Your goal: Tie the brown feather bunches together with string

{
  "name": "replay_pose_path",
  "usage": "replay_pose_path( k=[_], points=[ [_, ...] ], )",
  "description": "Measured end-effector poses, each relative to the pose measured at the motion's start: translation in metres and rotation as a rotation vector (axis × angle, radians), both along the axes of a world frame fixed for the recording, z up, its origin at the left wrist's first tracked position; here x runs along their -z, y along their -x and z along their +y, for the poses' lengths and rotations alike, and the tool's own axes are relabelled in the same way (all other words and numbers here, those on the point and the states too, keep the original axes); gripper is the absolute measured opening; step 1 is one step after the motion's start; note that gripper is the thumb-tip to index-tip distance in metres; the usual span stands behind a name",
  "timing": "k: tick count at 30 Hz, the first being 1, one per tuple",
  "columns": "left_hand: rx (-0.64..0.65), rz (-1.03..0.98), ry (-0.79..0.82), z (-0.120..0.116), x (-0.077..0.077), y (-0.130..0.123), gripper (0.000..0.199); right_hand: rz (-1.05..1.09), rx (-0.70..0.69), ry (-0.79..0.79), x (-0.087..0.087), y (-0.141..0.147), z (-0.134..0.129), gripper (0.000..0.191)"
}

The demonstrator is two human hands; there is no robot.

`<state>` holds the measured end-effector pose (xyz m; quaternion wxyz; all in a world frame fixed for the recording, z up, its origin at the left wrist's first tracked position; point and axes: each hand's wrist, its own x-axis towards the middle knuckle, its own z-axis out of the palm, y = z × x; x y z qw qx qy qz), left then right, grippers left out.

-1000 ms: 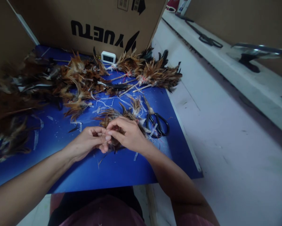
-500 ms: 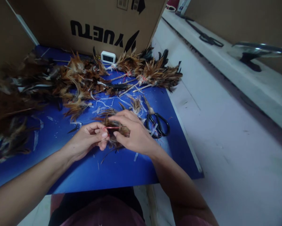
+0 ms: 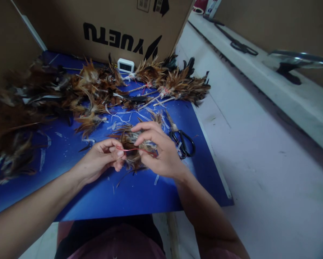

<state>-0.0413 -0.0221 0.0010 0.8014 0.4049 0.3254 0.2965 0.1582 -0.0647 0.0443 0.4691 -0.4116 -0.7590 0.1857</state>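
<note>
My left hand [image 3: 107,155] pinches one end of a thin red string [image 3: 131,149] between thumb and fingertips. The string runs rightward in a slight curve to my right hand [image 3: 161,153]. There it crosses the gap between the thumb and the curved, spread fingers; whether the hidden fingers grip it I cannot make out. Beneath both hands lies a loose bunch of brown feathers [image 3: 131,137] on the blue tabletop [image 3: 118,201]. Black-handled scissors [image 3: 187,143] rest just right of my right hand, their blades largely hidden.
Brown and black feather bundles [image 3: 93,84] spread along the back and left, some with thin sticks [image 3: 149,102]. Clear strips [image 3: 42,158] are scattered around. A small white digital display [image 3: 125,66] stands before a cardboard box [image 3: 69,18]. A pale wall [image 3: 247,151] borders the right edge.
My right hand has shifted slightly right, its fingers lifting and spreading further from the feathers. More of the red string now shows between the hands. The left hand keeps its pinch.
</note>
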Motion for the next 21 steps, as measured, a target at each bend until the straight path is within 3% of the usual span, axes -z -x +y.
replay_pose_path(
  k=[2, 4, 7, 11, 21],
  points=[
    [0.010, -0.007, 0.005, 0.000, 0.000, 0.000, 0.020, 0.057, -0.097, -0.015, -0.003, -0.003, 0.001, 0.020],
    [0.016, -0.013, 0.008, 0.000, 0.000, 0.000, 0.019, 0.009, -0.169, -0.021, -0.002, -0.003, 0.001, 0.028],
    [0.012, -0.012, 0.012, 0.000, 0.001, 0.000, 0.019, -0.154, -0.095, -0.008, 0.005, 0.000, 0.003, 0.031],
    [0.002, -0.022, 0.007, 0.001, 0.002, 0.000, 0.019, -0.242, 0.021, -0.014, 0.013, 0.006, 0.003, 0.018],
    [0.028, -0.002, -0.016, 0.000, 0.002, 0.002, 0.020, -0.265, 0.001, -0.005, 0.015, 0.009, 0.003, 0.012]
  ],
)
